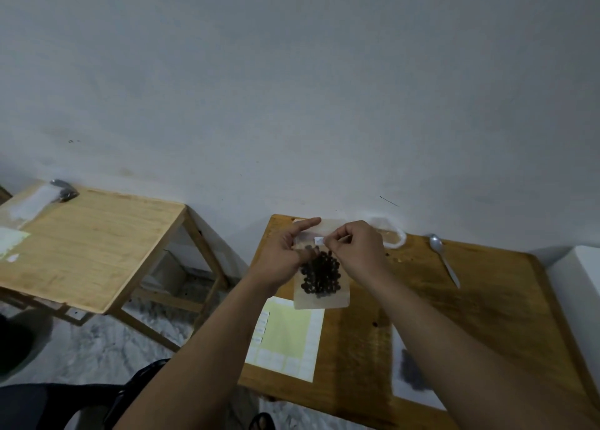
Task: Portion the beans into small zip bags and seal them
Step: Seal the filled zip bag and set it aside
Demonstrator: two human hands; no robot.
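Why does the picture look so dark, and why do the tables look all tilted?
In the head view the light is dim, so the bag of beans and both hands look murky; the spoon shows only a faint shine. The wide lens bends the tables' edges, and the bottom right corner is blurry.

The right forearm covers most of a clear plastic bag of dark beans (409, 375), the white label sheet's (285, 338) print is way too small to read, and the far table's bag (63, 192) is just blur.

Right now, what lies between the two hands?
In the head view, the zip bag of dark beans hangs between the left hand and right hand, pinched at its top.
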